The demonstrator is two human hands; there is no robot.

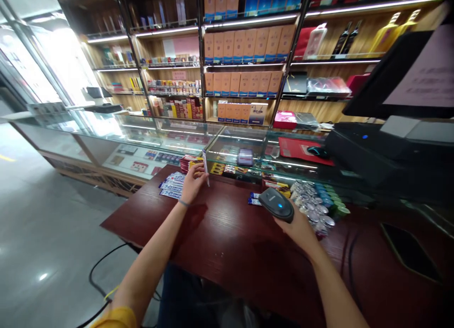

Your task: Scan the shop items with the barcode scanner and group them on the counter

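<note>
Between the fingers of my left hand [193, 182] is a thin, flat packet [205, 162], held upright and seen almost edge-on. Several blue-and-white packets [172, 185] lie fanned on the dark red table just left of that hand. Behind it stands a stack of red and yellow packs [187, 162]. My right hand [296, 226] grips a black barcode scanner [276, 204] with a lit blue spot, its head pointing left over the table. Close to the scanner's head lie a couple of blue-and-white packets [254, 199], partly covered by it.
Many small cups with foil lids [312, 205] stand right of the scanner. A dark phone [409, 252] lies at the table's right. Beyond the table [220, 228] runs a glass display counter [234, 143], with a black monitor [393, 77] and a red mat [301, 149].
</note>
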